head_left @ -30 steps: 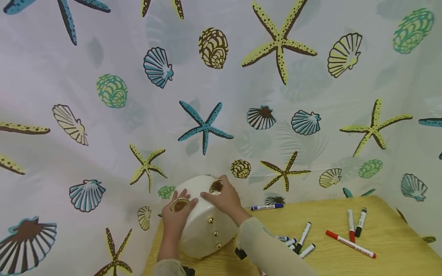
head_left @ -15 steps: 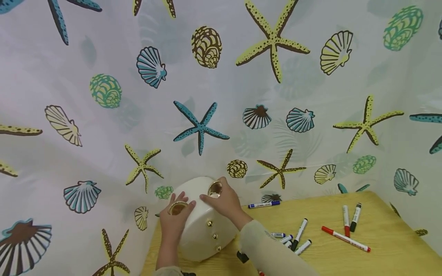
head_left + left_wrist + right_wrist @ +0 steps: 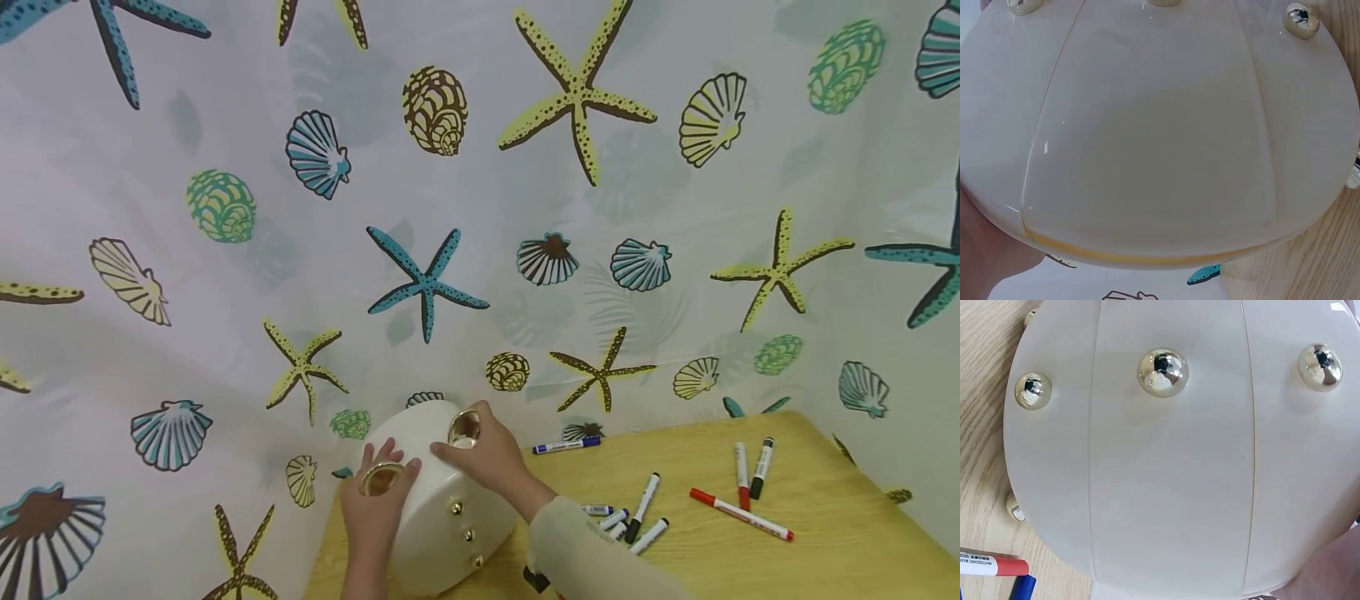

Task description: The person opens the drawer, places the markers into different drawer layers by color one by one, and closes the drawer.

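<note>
A glossy white rounded case [image 3: 431, 542] with gold ball knobs stands at the table's left end in the head view. Two gold-rimmed round pieces sit on its upper side. My left hand [image 3: 372, 508] holds around the left gold-rimmed piece [image 3: 381, 479], thumb and fingers on either side. With thumb and fingers, my right hand [image 3: 487, 454] grips the right gold-rimmed piece [image 3: 465, 427]. Seams divide the case's white face [image 3: 1147, 144] in the left wrist view. A gold knob [image 3: 1163, 372] shows close up in the right wrist view. The fingers' far sides are hidden.
Several markers [image 3: 637, 517] lie right of the case on the wooden table [image 3: 705, 567]. A red marker [image 3: 742, 515] and two others lie farther right. A blue marker [image 3: 566, 446] is near the back edge. A shell-patterned curtain [image 3: 450, 183] hangs behind.
The head view has turned slightly right, so the curtain, table and markers shift left in it. Both hands keep their places on the case's gold-rimmed pieces.
</note>
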Action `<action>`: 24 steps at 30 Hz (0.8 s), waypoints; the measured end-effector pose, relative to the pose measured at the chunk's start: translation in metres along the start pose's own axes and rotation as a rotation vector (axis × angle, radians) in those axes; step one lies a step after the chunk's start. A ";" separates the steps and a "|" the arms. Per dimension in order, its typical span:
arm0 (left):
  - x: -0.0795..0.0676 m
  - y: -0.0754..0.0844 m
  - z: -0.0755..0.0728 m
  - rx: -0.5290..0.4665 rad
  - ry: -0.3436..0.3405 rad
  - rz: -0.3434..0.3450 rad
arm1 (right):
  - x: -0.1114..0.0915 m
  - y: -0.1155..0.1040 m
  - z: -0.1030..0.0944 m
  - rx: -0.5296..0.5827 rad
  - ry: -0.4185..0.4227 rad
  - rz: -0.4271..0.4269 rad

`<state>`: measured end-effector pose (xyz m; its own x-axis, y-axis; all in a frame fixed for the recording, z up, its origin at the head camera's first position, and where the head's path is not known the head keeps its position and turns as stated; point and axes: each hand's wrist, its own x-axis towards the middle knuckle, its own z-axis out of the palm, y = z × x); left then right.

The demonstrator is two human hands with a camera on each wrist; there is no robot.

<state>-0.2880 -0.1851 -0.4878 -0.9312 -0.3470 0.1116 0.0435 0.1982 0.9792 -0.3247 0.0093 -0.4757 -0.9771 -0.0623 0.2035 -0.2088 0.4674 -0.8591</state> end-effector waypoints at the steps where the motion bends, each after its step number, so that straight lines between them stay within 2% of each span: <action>1: -0.003 0.000 -0.001 0.011 0.004 -0.010 | -0.003 0.000 0.000 0.004 -0.005 0.006; 5: -0.014 0.001 -0.005 0.037 0.028 -0.047 | -0.011 0.000 0.002 0.004 -0.025 0.013; 10: -0.025 0.004 -0.005 0.019 0.049 -0.067 | -0.016 0.000 0.000 0.016 -0.038 0.003; 14: -0.031 0.006 -0.002 -0.006 0.054 -0.068 | -0.017 0.001 -0.004 0.015 -0.039 -0.001; 24: -0.041 0.009 -0.003 0.005 0.067 -0.050 | -0.026 -0.002 -0.008 0.019 -0.038 -0.004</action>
<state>-0.2483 -0.1716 -0.4830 -0.9061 -0.4167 0.0735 -0.0047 0.1837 0.9830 -0.2984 0.0167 -0.4756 -0.9771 -0.0978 0.1890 -0.2128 0.4504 -0.8671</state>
